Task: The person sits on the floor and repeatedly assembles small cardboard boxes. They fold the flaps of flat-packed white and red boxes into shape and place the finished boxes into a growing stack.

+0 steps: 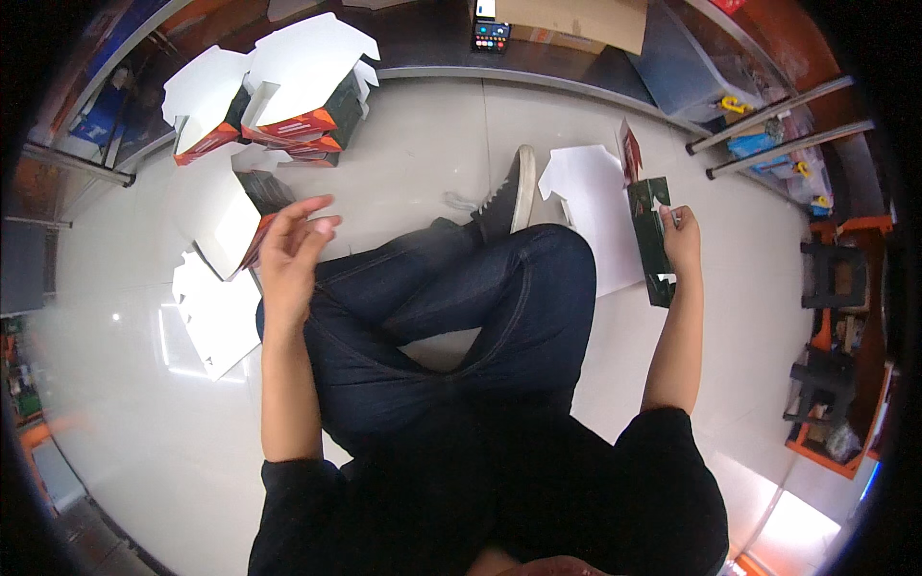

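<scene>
Dark green carton [651, 248], with a white inner face, stands on the floor [759, 250] beside the right knee [552, 264]. Right hand [681, 238]: fingers drawn in, gripping the carton's right edge around mid-length; the green side lies left of the fingertips. Left hand [294, 257]: thumb and fingers parted, nothing seen between them; white-lined carton [223, 219] just behind and left, contact cannot be determined. Stacked cartons [312, 67] lie farther forward.
</scene>
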